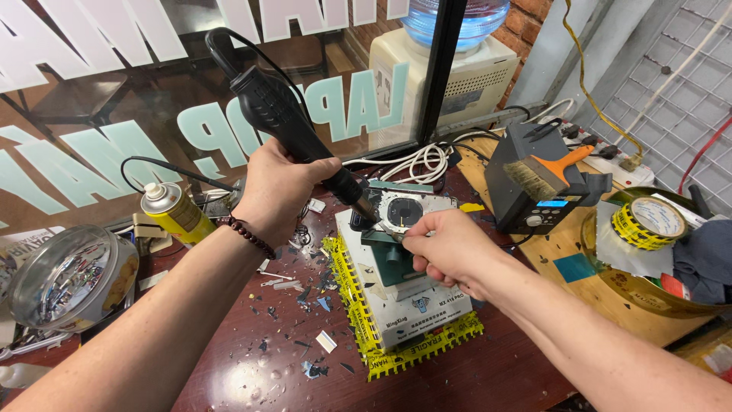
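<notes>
Your left hand is closed around the black hot-air gun, gripping its handle low down, with the nozzle angled down and right so its tip sits just over the silver device part. That part, with a round dark opening in it, lies clamped on the white heating platform, which stands on the dark red surface and is edged with yellow warning tape. Your right hand is curled tight, fingers pinched together at the near edge of the part; whether they hold a thin tool, you cannot tell. Near your left wrist stands a yellow spray can, and further left a round metal tin. Small scraps litter the surface beside the platform. To the right sit a grey soldering station with a brush resting on it, and a roll of yellow tape.
</notes>
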The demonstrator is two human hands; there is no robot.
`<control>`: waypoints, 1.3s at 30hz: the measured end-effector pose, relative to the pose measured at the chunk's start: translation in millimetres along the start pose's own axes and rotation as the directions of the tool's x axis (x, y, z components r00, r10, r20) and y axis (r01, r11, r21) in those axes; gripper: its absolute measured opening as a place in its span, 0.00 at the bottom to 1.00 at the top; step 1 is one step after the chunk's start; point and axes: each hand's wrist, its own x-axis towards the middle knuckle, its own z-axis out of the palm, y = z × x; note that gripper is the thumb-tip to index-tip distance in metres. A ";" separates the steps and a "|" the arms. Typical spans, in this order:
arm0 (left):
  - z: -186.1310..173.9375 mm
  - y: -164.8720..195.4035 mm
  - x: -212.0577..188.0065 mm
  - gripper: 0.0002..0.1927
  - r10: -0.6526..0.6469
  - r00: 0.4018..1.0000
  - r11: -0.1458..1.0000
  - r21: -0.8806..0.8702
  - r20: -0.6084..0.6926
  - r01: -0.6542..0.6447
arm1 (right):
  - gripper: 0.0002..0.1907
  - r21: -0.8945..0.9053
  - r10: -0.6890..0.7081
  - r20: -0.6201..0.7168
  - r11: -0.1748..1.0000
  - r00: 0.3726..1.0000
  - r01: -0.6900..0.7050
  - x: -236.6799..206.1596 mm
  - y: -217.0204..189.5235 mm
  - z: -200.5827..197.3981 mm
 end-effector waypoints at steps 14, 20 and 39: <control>4.8 10.5 -3.9 0.12 0.011 1.000 1.000 -0.011 0.009 -0.011 | 0.06 -0.515 -0.545 0.000 0.718 0.838 0.468 0.5 -3.6 -10.7; 7.6 9.0 -3.9 0.15 0.000 1.000 1.000 -0.014 0.012 0.001 | 0.06 -0.277 -0.258 -0.047 0.931 0.965 0.236 7.4 16.8 0.4; 6.0 13.3 -7.0 0.13 -0.033 0.999 0.999 -0.005 0.008 0.033 | 0.07 -0.458 -0.381 -0.098 0.837 0.919 0.299 -0.9 13.4 -15.0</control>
